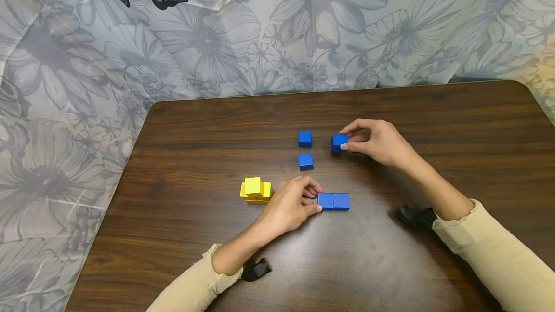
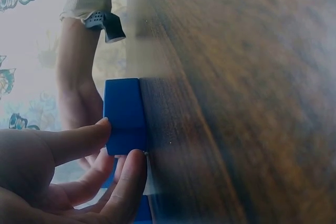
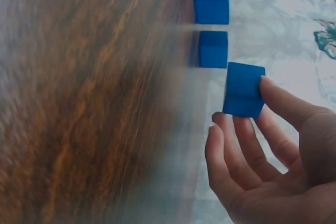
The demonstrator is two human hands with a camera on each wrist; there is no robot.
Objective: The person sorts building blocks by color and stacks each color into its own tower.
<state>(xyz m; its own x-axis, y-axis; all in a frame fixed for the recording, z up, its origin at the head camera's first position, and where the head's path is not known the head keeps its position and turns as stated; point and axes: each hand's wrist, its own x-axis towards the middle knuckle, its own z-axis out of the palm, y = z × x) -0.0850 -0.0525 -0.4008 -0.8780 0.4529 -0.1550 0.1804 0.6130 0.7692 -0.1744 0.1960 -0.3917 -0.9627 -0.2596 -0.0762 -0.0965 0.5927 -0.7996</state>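
The right hand pinches a blue cube between thumb and fingers. In the right wrist view that cube appears slightly tilted, and the thumb is against one side. Nearer the person, two blue cubes sit side by side with their faces touching. At the left end of this pair, the left hand has its thumb and fingertips around the left blue cube; the right blue cube adjoins it. The left wrist view shows the thumb and a fingertip at that pair's near end.
Two loose blue cubes, a far one and a nearer one, stand apart on the dark wood table. A small stack of yellow cubes stands left of the left hand. Behind the table hangs a flower-patterned cloth.
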